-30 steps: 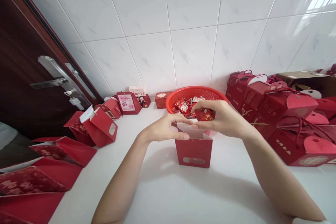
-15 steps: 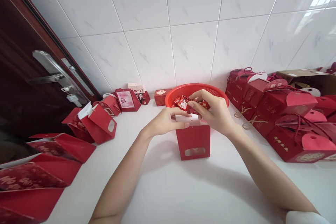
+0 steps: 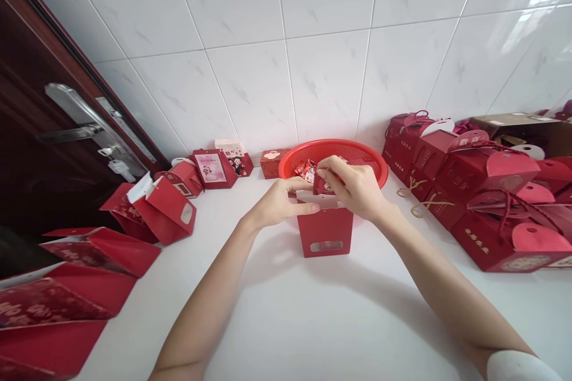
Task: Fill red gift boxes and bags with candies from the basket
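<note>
A red paper box point(image 3: 325, 229) with a small window low on its front stands upright on the white table point(image 3: 286, 315). My left hand point(image 3: 279, 203) grips the left side of its open top between thumb and fingers. Over the opening, my right hand point(image 3: 353, 186) pinches a small dark red packet point(image 3: 320, 184). Just behind, a red plastic basket point(image 3: 308, 146) holds red wrapped candies point(image 3: 306, 171); my hands hide part of it.
Stacked red gift boxes point(image 3: 485, 172) fill the right side, beside an open cardboard box point(image 3: 518, 122). Several open red boxes point(image 3: 107, 250) line the left, near a dark door point(image 3: 27, 59). Small boxes point(image 3: 214, 168) stand along the tiled wall point(image 3: 250, 83).
The dark red packet now shows in my right hand's fingers above the box opening. In the picture, the box's base sits slightly higher and further left.
</note>
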Demonstrator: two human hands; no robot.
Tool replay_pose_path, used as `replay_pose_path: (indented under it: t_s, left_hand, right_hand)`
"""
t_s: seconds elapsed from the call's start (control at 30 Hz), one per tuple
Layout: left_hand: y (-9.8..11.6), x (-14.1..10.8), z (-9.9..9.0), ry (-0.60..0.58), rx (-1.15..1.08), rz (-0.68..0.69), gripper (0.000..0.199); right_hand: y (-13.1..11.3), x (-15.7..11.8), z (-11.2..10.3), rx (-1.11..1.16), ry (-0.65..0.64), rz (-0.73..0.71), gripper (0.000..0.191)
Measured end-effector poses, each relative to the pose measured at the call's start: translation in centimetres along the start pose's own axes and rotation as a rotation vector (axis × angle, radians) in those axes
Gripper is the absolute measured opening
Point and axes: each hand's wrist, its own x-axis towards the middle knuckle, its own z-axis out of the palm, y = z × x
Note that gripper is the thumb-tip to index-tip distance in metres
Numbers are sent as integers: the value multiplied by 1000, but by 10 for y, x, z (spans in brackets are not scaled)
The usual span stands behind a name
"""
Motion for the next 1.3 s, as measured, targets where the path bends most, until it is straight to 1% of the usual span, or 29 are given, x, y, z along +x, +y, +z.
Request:
replay_pose_path:
  t_s: [0.1,0.17,0.3,0.37,0.43,0.5,0.6,0.63,0.7,0.73,0.77,0.83,0.9,1.0,1.1,1.17,1.2,1.3]
  left_hand:
    - [0,1,-1,-25,-18,4,25]
    - [0,1,-2,-31,-11,-11,24]
    - [-5,2,-1,-37,-97,-30,38]
    - [-8,2,-1,-28,-121,-38,44]
    - [-9,2,-1,-16,-93,-49,46]
    - [-9,1,-2,-8,-61,-64,48]
    - [-8,1,-3,-11,-32,-88,51]
    - [-7,1,-3,-13,-27,-95,51]
    - [-6,1,-3,-19,-30,-106,52]
    - [-6,1,-2,-21,-34,-108,52]
    - [-7,1,-2,-22,-39,-106,51]
    - [-7,1,-2,-25,-49,-95,50]
    - [-7,1,-2,-29,-67,-76,51]
    - [-7,1,-1,-50,-78,-47,49]
    - [-7,2,-1,-73,-96,-9,44]
    - [-7,2,-1,-73,-114,1,43]
    - [-7,2,-1,-67,-112,-5,43]
    - [-7,2,-1,-51,-82,-43,43]
  right_hand:
    - [4,0,8,7,-37,-34,24]
    - [6,-1,10,38,-51,-43,23]
    - [7,-4,9,83,-66,-29,25]
    - [7,-5,10,106,-43,-12,26]
    - [5,-6,10,137,27,-2,25]
    - [2,-5,10,213,144,45,22]
    - [-4,-1,5,471,323,224,18]
    - [-5,0,2,580,358,288,16]
    - [-7,3,-1,793,377,376,8]
    - [-7,4,-2,880,369,394,6]
    - [-7,5,-2,948,350,396,8]
    - [-6,5,0,1025,269,362,14]
    - [-6,4,4,1034,132,284,15]
    - [-5,2,9,970,-65,152,16]
    - [-3,0,10,930,-190,115,19]
    - [-3,-1,8,925,-233,106,22]
    - [-3,-1,6,905,-235,93,22]
    - [-3,1,-1,804,-183,53,22]
